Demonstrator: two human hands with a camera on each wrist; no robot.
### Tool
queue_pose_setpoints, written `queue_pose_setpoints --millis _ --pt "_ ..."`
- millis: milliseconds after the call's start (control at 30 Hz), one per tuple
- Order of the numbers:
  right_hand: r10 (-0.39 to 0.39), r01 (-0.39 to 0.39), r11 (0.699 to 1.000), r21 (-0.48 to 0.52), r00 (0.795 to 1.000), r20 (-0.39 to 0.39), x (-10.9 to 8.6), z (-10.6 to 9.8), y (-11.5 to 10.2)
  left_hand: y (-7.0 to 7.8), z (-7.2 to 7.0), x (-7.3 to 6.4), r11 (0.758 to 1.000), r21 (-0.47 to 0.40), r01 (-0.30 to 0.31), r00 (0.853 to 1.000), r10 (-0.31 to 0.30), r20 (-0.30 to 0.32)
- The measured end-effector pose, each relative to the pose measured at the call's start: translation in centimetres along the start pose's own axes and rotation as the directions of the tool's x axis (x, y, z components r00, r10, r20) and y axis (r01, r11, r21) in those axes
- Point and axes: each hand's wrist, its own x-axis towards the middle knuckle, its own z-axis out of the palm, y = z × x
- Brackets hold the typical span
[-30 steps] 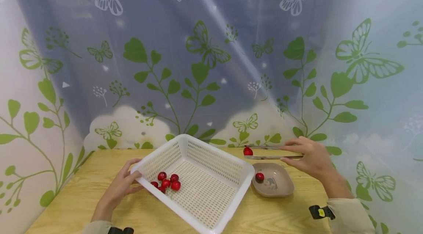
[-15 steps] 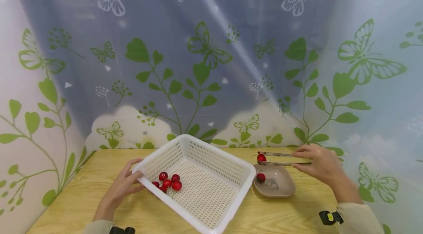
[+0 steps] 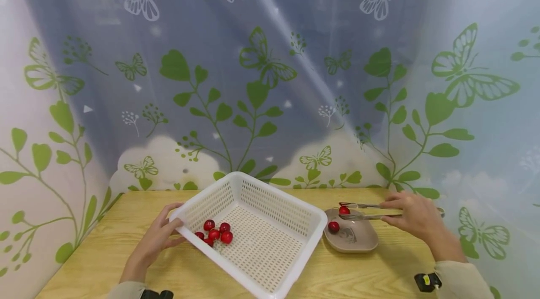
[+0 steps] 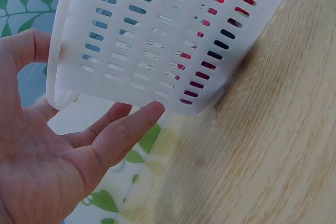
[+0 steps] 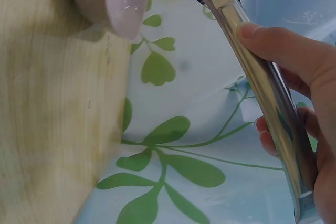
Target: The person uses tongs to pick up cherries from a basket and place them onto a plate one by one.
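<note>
A white perforated plastic basket stands turned at an angle on the table, several red cherries gathered in its left corner. My left hand holds the basket's left corner; the left wrist view has a finger over the rim and the thumb at the slotted wall. With my right hand I grip metal tongs. Between their tips is one cherry, over the far part of a small beige bowl. Another cherry lies inside that bowl. Whether the pinched cherry touches the bowl, I cannot tell.
The light wooden table ends at a printed curtain with leaves and butterflies, hanging behind and at both sides. Basket and bowl stand close side by side.
My right hand has moved right and down with the tongs, carrying the cherry from behind the basket's right corner to over the bowl. My left hand and the basket have stayed put.
</note>
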Motion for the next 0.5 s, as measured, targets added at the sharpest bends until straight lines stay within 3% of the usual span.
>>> queue_pose_setpoints --millis 267,500 --pt "0.015 -0.008 0.997 -0.079 0.996 0.087 -0.5 1.1 0.7 0.0 0.1 0.0 1.000 0.004 0.008 1.000 -0.008 -0.007" --pt "0.023 -0.014 0.997 -0.081 0.994 0.111 -0.3 1.7 0.5 -0.1 0.1 0.1 1.000 0.004 0.001 1.000 -0.001 -0.009"
